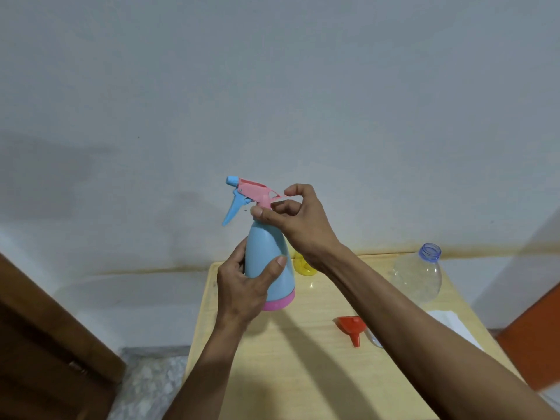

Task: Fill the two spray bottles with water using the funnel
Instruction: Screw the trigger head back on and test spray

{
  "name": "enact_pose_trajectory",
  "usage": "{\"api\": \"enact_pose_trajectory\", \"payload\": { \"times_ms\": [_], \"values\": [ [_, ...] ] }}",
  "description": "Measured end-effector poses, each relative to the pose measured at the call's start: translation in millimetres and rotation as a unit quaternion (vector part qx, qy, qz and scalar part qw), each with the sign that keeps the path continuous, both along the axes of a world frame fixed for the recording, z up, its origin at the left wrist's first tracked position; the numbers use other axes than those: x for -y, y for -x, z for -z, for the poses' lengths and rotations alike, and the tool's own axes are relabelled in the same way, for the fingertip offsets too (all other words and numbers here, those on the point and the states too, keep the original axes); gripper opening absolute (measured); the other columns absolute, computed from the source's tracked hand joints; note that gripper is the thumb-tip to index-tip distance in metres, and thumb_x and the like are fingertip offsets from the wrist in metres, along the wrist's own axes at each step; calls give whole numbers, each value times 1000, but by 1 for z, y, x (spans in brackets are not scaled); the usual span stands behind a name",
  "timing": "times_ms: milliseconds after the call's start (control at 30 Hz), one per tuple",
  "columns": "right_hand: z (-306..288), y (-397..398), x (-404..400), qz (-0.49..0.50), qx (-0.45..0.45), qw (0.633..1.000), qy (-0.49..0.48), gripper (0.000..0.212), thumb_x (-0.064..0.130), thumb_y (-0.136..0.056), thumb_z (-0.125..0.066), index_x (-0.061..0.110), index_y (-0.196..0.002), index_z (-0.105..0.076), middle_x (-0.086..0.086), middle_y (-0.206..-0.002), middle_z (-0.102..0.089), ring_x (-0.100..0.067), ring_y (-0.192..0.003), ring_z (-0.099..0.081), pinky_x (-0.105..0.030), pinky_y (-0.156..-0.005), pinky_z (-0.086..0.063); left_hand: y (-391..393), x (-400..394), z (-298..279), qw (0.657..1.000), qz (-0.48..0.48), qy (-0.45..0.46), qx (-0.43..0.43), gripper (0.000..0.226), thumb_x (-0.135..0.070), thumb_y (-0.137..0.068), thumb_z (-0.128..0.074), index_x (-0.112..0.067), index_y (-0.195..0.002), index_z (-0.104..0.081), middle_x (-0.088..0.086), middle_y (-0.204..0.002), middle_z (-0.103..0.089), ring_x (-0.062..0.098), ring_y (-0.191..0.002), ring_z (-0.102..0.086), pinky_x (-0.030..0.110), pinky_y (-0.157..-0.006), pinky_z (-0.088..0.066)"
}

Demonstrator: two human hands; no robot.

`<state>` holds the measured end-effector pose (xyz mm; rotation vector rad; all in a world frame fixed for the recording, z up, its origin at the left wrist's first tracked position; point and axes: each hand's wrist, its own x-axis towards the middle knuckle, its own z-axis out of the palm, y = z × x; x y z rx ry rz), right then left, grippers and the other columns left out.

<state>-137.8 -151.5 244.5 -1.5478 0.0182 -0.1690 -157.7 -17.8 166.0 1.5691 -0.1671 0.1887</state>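
The person holds the blue spray bottle (266, 256) up off the surface (303, 359), in front of the wall, with the left hand (242, 283) wrapped round its body, thumb across the front, just above the pink base band. The right hand (298, 219) has its grip at the neck, fingers curled and pinching at the collar right under the pink-and-blue trigger head (247, 192), which is still seated on the bottle. This looks like the opening step: unscrewing the spray head so the bottle can take water. Behind the right wrist a yellow thing (304, 266) peeks out, probably the second spray bottle, though too much of it is hidden to be sure. The red funnel (351, 327) lies on its side on the surface, well apart from the hands, and a clear plastic bottle (419, 275) with its cap off stands near the far right edge; I cannot tell how much water is in it. Next, I would expect the head to be twisted loose and lifted out, with its dip tube, then the bottle set down upright and steady so the funnel can go in its mouth.
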Motion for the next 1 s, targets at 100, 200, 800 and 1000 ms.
{"api": "enact_pose_trajectory", "payload": {
  "times_ms": [100,200,800,1000],
  "values": [
    [4,-4,-1,-1,-15,999,-48,67,23,-75,-90,18,-125,-46,-5,-93,-76,-21,-93,-74,-39,-88,-57,-1,-1,-5,1000,0,-3,5,61,-51,-62,-80,-26,-116,-68,-11,-103,-73,11,-93,-71,37,-74,-62],
    [-1,-7,1,-48,-21,997,-61,46,18,-79,-87,9,-118,-65,-12,-96,-72,-20,-87,-70,-35,-78,-56,-2,-3,-7,1000,7,-14,10,55,-51,-63,-79,-29,-112,-68,-12,-101,-73,11,-91,-70,39,-73,-62],
    [-5,-20,1,-105,-27,990,-93,35,12,-86,-80,-1,-117,-69,-17,-104,-72,-20,-91,-71,-27,-77,-57,-11,-6,-19,999,29,17,18,49,-51,-67,-76,-31,-110,-67,-12,-102,-72,10,-91,-70,29,-67,-59],
    [-1,-22,-2,-118,-30,990,-75,16,25,-90,-76,14,-102,-78,-5,-102,-75,-20,-96,-68,-45,-98,-56,-15,-6,-18,999,30,27,13,48,-50,-68,-75,-30,-111,-67,-9,-103,-73,13,-93,-71,32,-70,-60]
  ]
}}
